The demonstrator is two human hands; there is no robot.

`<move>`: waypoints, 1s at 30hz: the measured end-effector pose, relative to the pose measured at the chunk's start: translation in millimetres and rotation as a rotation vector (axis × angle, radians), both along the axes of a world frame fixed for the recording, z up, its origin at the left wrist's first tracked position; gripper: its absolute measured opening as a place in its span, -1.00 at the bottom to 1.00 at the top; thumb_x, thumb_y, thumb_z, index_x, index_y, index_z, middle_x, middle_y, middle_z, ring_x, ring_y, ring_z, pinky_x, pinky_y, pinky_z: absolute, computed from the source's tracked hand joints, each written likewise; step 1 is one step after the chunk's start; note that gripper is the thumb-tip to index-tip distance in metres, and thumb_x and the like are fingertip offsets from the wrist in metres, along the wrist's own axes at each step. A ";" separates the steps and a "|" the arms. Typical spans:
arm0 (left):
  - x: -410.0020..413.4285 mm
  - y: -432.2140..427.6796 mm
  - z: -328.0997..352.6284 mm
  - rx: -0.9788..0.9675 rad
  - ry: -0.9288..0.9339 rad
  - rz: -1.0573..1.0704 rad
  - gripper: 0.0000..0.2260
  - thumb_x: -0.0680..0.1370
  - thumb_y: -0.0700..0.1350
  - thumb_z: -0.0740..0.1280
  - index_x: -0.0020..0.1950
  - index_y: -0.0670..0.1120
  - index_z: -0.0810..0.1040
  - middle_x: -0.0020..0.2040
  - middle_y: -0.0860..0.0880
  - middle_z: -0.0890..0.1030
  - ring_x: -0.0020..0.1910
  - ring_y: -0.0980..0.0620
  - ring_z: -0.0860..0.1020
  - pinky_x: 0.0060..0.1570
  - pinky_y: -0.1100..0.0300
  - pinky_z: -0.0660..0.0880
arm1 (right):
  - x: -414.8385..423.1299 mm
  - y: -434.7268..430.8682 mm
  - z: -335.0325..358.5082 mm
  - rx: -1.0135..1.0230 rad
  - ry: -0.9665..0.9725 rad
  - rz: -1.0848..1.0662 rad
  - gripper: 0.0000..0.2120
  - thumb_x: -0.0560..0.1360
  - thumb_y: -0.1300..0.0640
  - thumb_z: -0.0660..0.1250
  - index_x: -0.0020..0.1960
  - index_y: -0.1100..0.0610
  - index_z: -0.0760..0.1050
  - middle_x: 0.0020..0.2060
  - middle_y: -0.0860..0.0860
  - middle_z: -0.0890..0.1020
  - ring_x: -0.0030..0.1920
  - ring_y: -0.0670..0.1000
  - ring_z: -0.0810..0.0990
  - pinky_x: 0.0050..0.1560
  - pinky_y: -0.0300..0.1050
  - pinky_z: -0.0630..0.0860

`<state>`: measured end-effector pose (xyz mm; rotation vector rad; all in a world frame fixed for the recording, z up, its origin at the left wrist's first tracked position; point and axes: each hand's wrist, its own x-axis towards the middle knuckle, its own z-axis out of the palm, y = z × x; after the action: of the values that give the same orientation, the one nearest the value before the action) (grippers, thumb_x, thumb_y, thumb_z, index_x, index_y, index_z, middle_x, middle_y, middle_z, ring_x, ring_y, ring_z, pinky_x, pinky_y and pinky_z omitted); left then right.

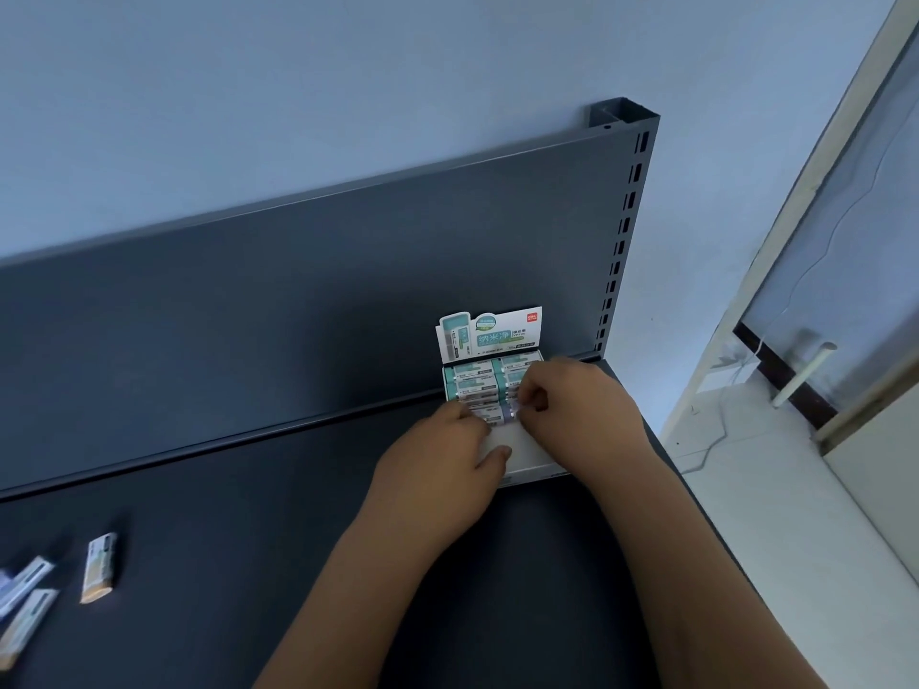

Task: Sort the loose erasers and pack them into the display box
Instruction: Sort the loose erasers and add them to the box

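A white display box [527, 452] with an upright printed lid flap [490, 334] stands at the back right of the dark shelf. Rows of teal-and-white erasers [470, 382] fill its far part. My left hand [437, 469] lies on the box's front, thumb on the white wall, fingers at the nearest eraser row. My right hand [579, 405] pinches an eraser [507, 415] at that row with thumb and forefinger. Three loose erasers lie far left: one standing apart [99, 567] and two more [25, 609] at the frame edge.
The dark grey shelf [224, 564] has a back panel [298, 300] and a slotted upright post [621, 241] on the right. Beyond the shelf's right edge is pale floor [776, 489] and a glass door frame [820, 340].
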<state>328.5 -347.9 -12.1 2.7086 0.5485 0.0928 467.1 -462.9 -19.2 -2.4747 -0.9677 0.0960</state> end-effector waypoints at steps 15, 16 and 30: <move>-107.7 46.9 26.3 -0.021 -0.315 0.192 -0.54 0.58 0.17 0.30 0.41 -0.02 0.51 0.37 0.08 0.51 0.36 0.07 0.42 0.32 0.23 0.31 | -106.0 43.9 39.7 0.247 -0.038 0.036 -0.70 0.56 -0.13 0.31 0.23 -0.03 0.55 0.12 -0.10 0.60 0.18 0.00 0.51 0.12 -0.09 0.44; -121.9 54.8 21.4 -0.014 -0.291 0.200 -0.53 0.58 0.18 0.29 0.41 -0.03 0.51 0.38 0.06 0.51 0.37 0.05 0.42 0.34 0.21 0.31 | -117.5 50.9 37.0 0.248 -0.018 0.052 -0.69 0.56 -0.14 0.30 0.24 -0.04 0.54 0.11 -0.11 0.60 0.17 -0.01 0.51 0.13 -0.06 0.47; -246.4 106.1 -3.7 0.111 -0.121 0.308 -0.55 0.56 0.11 0.33 0.39 -0.07 0.51 0.38 0.00 0.52 0.36 -0.08 0.43 0.31 -0.01 0.43 | -243.0 79.7 3.4 0.115 -0.021 0.135 -0.47 0.53 -0.25 0.31 0.41 -0.02 0.43 0.32 -0.13 0.49 0.36 -0.03 0.39 0.29 -0.01 0.47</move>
<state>82.1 -241.8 -15.8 2.6794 0.9432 0.3761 224.2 -383.2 -15.8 -2.3090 -1.1165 0.0572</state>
